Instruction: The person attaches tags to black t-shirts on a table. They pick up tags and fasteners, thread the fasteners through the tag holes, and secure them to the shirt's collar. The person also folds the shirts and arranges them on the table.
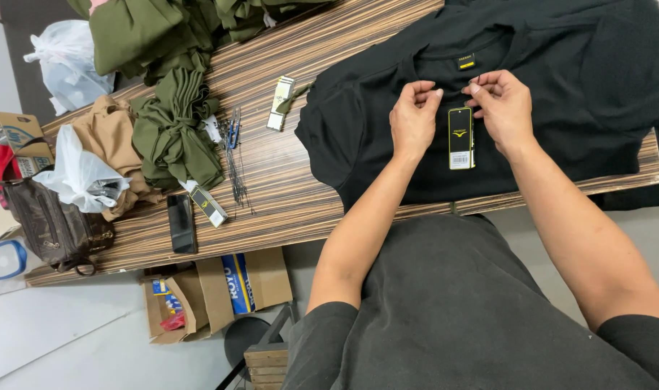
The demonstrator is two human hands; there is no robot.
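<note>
A black T-shirt [560, 65] lies spread on the striped wooden table [286, 180], its neck label toward the far side. A black hang tag [460, 137] with a white sticker rests on the shirt's chest. My left hand [413, 115] pinches the shirt fabric just left of the tag's top. My right hand [501, 105] pinches at the tag's top on the right, fingertips close together, seemingly on its string or fastener. Whatever is between the fingertips is too small to make out.
Left of the shirt lie loose hang tags [280, 102], a bundle of thin fasteners [234, 155], a dark phone [181, 222], olive [174, 130] and tan [113, 137] garments, plastic bags and a brown handbag [55, 227]. Cardboard boxes [221, 289] stand on the floor below the table edge.
</note>
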